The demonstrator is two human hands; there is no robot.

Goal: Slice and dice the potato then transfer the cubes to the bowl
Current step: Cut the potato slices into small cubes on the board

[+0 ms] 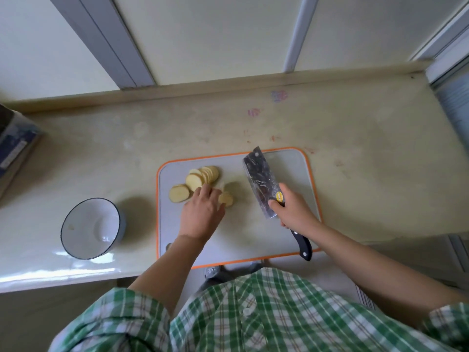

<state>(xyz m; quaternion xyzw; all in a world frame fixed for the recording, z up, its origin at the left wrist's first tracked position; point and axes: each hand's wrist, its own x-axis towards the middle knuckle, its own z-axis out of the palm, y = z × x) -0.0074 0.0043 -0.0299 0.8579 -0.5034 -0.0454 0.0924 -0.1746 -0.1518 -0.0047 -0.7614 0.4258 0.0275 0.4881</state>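
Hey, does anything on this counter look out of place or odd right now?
Two things. The grey cutting board with the orange rim seems to jut past the near edge of the beige countertop, so it could tip. Behind it, pink and purple scribbles mark the countertop. Nothing is spilled.

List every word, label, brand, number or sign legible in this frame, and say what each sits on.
No text here can be read.
Round yellow-and-red sticker on the cleaver blade: print too small to read.
White label on the dark box at the left of the counter: blurred.
Pink and blue marks on the counter: scribbles, no legible words.
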